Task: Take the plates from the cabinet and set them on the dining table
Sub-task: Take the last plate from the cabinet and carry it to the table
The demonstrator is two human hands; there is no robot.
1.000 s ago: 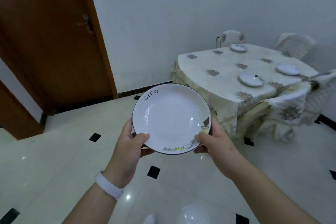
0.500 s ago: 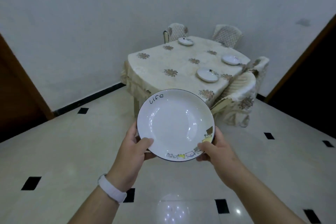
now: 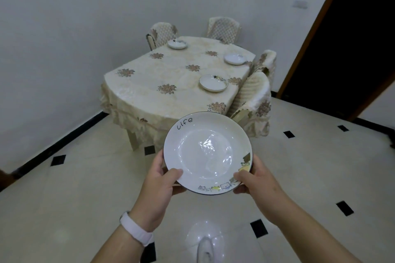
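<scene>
A white plate (image 3: 205, 149) with a dark rim, the word "life" and small cartoon figures is held in front of me above the floor. My left hand (image 3: 160, 179) grips its near left rim, thumb on top. My right hand (image 3: 256, 179) grips the near right rim the same way. Ahead stands the dining table (image 3: 162, 74) under a cream flowered cloth. Three white plates lie on it: one near the right edge (image 3: 213, 83), one further back on the right (image 3: 235, 58), one at the far end (image 3: 177, 44).
Covered chairs stand at the table's right side (image 3: 254, 100) and far end (image 3: 224, 30), (image 3: 162, 33). A dark doorway (image 3: 350, 34) opens on the right. The pale tiled floor (image 3: 85, 188) with black insets lies between me and the table. White walls bound the table's left.
The view has turned right and come closer to the table; the brown door on the left has left the view. Both hands keep the same hold on the plate.
</scene>
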